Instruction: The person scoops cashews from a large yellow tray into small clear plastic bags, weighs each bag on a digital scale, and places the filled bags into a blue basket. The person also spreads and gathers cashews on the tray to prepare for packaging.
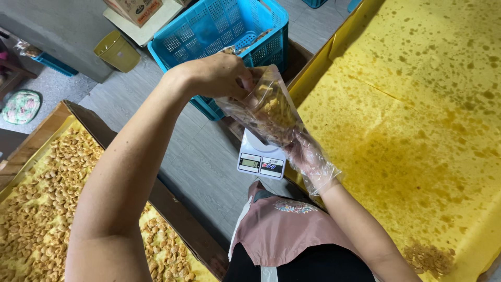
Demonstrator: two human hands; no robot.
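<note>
Your left hand (pixel 219 73) pinches the clear snack bag (pixel 269 109) by its mouth; your gloved right hand (pixel 308 156) cups it from below, keeping it upright just above the white scale (pixel 259 156).

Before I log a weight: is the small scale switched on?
On: the scale's display is lit, greenish. The bag is held just above it by both hands.
</note>
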